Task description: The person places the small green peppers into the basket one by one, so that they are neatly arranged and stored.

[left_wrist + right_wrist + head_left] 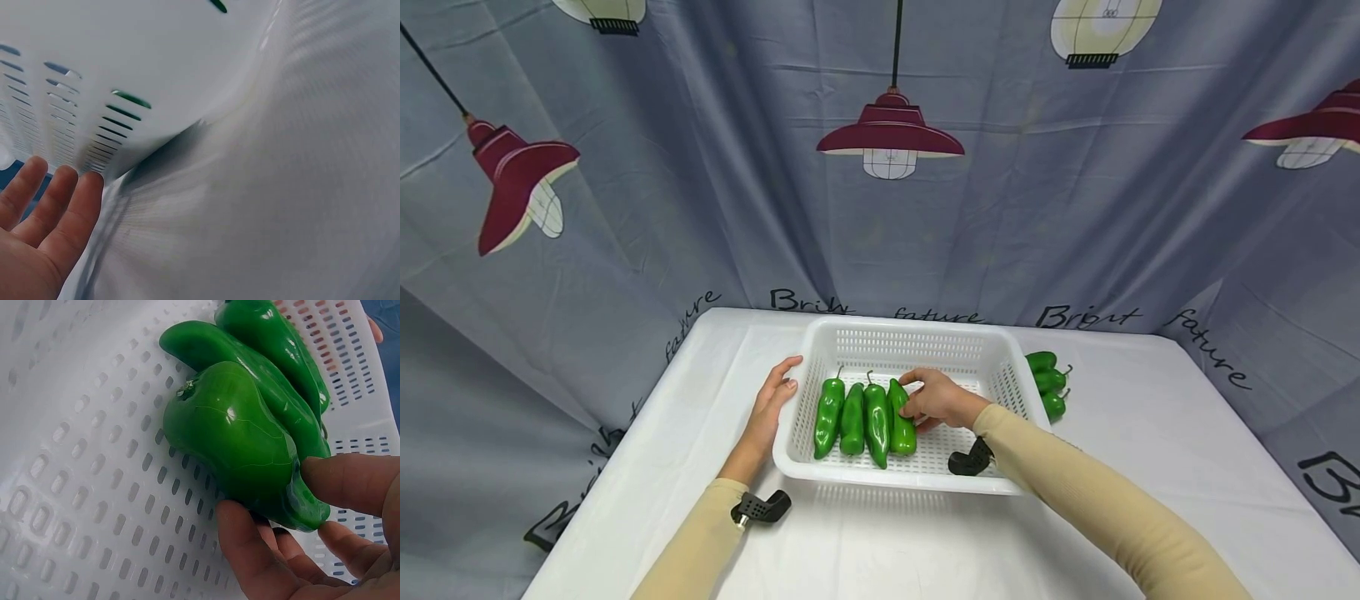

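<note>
A white perforated plastic basket [895, 477] stands on the table with several long green peppers in it. They lie side by side in its left half, including a pepper [828, 417] near the left wall. My right hand [942, 400] reaches into the basket and pinches the rightmost green pepper [231, 434] near its narrow tip. In the right wrist view its thumb lies on one side and fingers on the other; the pepper rests against its neighbour [275, 384]. My left hand [767, 410] is at the basket's left wall, fingers extended, fingertips [90, 181] at the slotted side.
More green peppers [1051, 383] lie on the table just right of the basket, partly hidden by its wall. A white cloth covers the table [1150, 417]. Behind it hangs a grey-blue curtain [722, 167] printed with lamps.
</note>
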Action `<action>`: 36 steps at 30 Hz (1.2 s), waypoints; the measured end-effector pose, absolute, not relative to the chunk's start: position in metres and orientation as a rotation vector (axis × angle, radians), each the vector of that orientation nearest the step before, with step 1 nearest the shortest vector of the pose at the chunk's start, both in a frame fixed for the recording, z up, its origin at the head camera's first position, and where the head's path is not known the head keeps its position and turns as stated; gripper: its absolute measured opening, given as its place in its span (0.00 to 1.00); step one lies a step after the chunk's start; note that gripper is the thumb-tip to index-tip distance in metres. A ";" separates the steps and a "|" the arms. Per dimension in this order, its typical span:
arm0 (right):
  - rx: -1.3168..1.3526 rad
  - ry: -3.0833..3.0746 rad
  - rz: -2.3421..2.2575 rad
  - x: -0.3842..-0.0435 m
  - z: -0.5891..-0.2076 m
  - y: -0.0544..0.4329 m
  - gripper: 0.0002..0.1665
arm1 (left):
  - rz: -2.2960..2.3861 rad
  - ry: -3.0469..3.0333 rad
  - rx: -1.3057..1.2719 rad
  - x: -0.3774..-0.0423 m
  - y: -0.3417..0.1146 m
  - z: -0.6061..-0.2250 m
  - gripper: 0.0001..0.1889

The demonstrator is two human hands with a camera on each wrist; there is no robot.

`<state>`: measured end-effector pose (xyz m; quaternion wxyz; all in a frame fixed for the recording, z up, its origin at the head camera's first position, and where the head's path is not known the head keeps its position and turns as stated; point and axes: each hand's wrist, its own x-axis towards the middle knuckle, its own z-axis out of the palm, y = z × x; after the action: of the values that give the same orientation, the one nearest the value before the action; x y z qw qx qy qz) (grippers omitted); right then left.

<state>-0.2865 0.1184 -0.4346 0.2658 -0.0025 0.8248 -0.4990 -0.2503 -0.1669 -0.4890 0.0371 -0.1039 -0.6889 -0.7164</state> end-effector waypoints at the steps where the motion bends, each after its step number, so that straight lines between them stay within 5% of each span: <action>1: -0.007 2.228 -1.348 -0.286 -0.435 0.119 0.37 | -2.200 -2.112 -0.320 -0.250 -0.167 -0.489 0.25; 36: -0.016 2.299 -1.290 -0.285 -0.410 0.130 0.39 | -2.221 -2.084 -0.319 -0.249 -0.165 -0.490 0.25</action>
<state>-0.2855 0.1305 -0.4095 0.2500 -0.0059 0.8443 -0.4740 -0.2490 -0.1654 -0.4896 0.0395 -0.1040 -0.6801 -0.7247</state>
